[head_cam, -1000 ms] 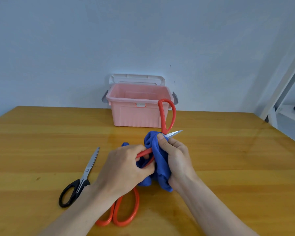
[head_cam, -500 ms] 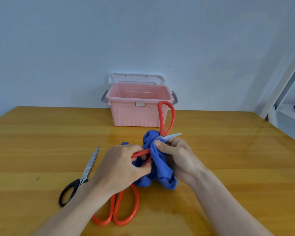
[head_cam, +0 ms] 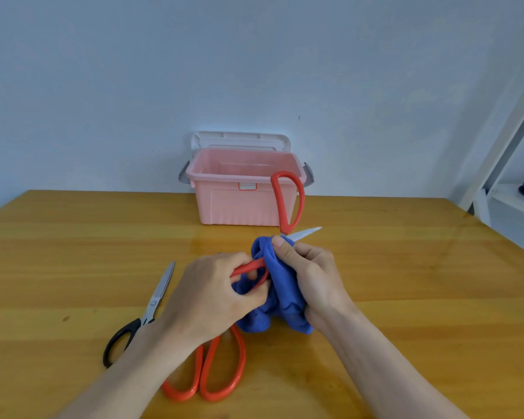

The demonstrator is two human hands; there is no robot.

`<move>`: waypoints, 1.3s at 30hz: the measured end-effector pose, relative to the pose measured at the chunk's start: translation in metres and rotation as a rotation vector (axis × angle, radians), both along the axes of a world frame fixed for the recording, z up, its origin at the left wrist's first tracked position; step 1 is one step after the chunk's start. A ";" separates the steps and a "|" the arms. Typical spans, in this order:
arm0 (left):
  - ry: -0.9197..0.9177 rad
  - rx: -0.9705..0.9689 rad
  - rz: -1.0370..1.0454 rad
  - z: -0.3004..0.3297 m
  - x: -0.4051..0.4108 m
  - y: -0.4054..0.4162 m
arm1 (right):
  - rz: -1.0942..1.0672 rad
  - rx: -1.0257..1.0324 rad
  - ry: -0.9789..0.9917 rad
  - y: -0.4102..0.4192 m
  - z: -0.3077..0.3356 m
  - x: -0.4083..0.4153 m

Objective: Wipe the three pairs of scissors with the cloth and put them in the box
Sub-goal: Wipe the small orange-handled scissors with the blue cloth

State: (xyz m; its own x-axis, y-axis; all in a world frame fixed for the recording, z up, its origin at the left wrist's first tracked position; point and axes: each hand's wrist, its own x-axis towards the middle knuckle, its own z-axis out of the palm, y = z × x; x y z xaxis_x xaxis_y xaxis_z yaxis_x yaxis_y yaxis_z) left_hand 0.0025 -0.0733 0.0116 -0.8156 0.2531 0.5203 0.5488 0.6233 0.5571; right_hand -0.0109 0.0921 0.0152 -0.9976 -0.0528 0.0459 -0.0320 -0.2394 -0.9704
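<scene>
Behind the wooden table (head_cam: 406,297) I see a plain pale wall, and the pink box (head_cam: 239,204) stands open at the far edge with its white lid (head_cam: 239,140) tipped back. I cannot see any scissors inside it, so I think all three pairs still need to go in.

My worry is the sharp blade tip (head_cam: 307,232). It sticks out bare past the blue cloth (head_cam: 280,282), just beside my right hand (head_cam: 312,279). If I rub too hard or the cloth slips, a finger could slide onto the edge and get cut. The held scissors are open wide too, so one red loop (head_cam: 288,201) stands up in front of the box. If my grip gets loose, the two halves could swing shut on the cloth or on my skin.

My left hand (head_cam: 206,297) has its fingers curled round the other red handle (head_cam: 248,267), holding it tight. My right hand pinches the cloth round the blade, with the thumb (head_cam: 280,246) pressed on top of the cloth. So the blade sits inside the cloth, between thumb and fingers, and only its tip shows.

A second red pair (head_cam: 221,373) lies on the table, partly under my left wrist. The black-handled pair (head_cam: 142,316) lies off to the left, well apart from both hands.
</scene>
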 end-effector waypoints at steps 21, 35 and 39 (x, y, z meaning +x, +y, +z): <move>0.003 0.052 -0.001 0.002 0.005 0.003 | 0.010 0.000 0.072 0.000 0.001 0.001; 0.020 0.067 0.056 -0.006 0.000 0.003 | 0.101 0.105 0.070 0.010 0.002 -0.002; 0.007 0.040 0.056 -0.005 -0.001 0.000 | 0.177 0.160 0.049 0.019 0.001 -0.006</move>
